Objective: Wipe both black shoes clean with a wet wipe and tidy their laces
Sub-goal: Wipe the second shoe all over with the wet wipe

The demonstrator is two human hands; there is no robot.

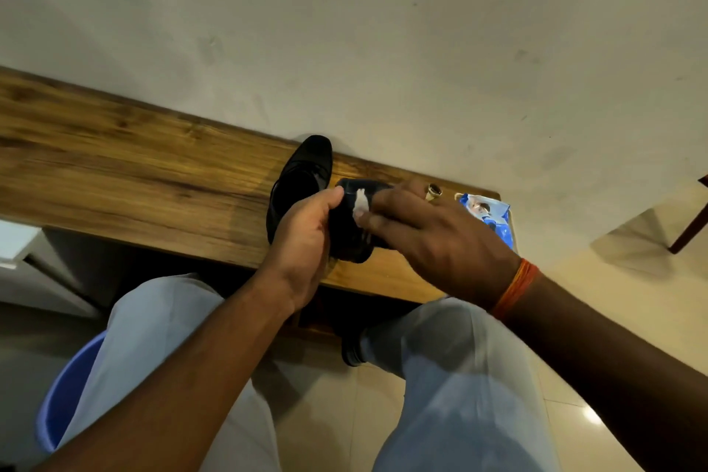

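A person's left hand [306, 238] is gripping one black shoe [354, 226] while the right hand [433, 230] is pressing a wet wipe [360, 202] onto it; the second shoe [300, 180], just beside it on the wooden bench [134, 172], appears yet to be wiped.

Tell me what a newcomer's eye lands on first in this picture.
The two hands meet mid-frame over the wooden table: the left hand grips a black shoe while the right hand presses a white wet wipe onto it. Behind them the second black shoe lies on the table, and a blue wipes packet sits at the table's right end.
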